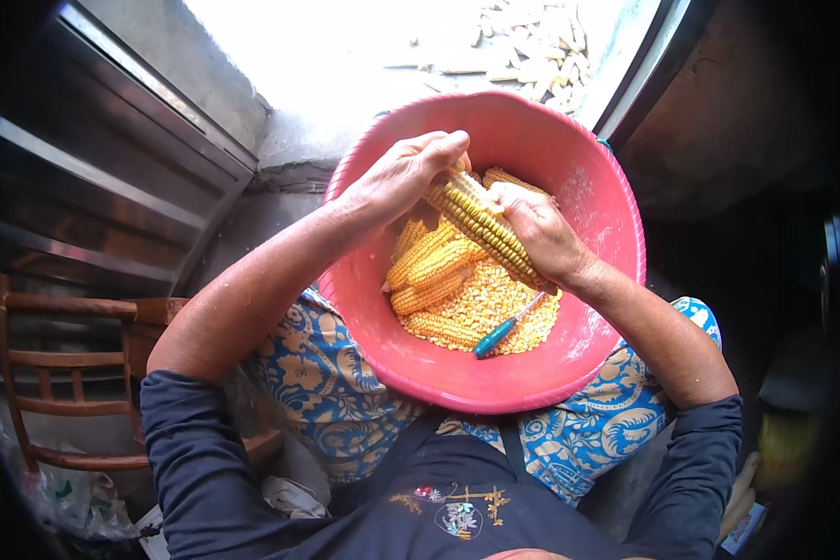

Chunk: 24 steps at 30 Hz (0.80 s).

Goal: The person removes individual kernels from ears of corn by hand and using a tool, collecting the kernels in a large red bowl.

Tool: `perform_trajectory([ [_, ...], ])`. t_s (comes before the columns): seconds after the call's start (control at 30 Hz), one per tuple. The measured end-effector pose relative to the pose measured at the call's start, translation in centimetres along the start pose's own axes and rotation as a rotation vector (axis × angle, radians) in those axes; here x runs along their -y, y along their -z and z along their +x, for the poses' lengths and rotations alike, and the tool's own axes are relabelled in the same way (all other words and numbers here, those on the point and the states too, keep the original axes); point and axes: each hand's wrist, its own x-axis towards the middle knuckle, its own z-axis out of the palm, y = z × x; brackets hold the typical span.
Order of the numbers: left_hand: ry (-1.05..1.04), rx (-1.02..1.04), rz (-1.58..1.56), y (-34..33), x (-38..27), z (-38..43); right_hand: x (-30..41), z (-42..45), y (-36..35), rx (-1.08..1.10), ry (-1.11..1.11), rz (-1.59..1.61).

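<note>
Both hands hold one ear of dried yellow corn [481,227], tilted above a pink plastic tub [420,381]. My left hand [423,164] grips its upper end. My right hand [539,227] is closed around its side, the thumb against the kernels near a stripped patch. Beneath, in the tub, several whole ears [427,269] lie at the left and another [507,180] at the back. Loose kernels [483,301] cover the bottom. On them rests a screwdriver with a teal handle [495,339], its shaft pointing up and right.
The tub sits at my lap, between my legs in patterned blue trousers. Bare corn cobs [553,52] are scattered on the bright ground beyond the doorway. A metal door [112,154] and a wooden chair [73,360] stand at the left, with a clear plastic bag [87,500] below.
</note>
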Motion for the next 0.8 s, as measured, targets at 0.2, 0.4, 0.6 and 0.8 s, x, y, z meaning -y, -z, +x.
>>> perform_trajectory([
  [0.2, -0.028, 0.267, -0.522, 1.5, 0.4, 0.8, 0.9, 0.4, 1.1, 0.019, -0.207, 0.347],
  [0.4, -0.012, 0.224, -0.484, 1.9, 0.5, 0.7, 1.3, 0.5, 1.1, 0.074, -0.398, 0.565],
  [0.6, 0.07, 0.11, -0.32, 1.5, 0.4, 0.4, 0.8, 0.3, 0.8, 0.105, -0.212, 0.225],
  [0.8, 0.094, 0.133, -0.019, 0.8, -0.3, 0.2, 1.0, -0.1, 0.4, 0.107, -0.265, 0.248],
])
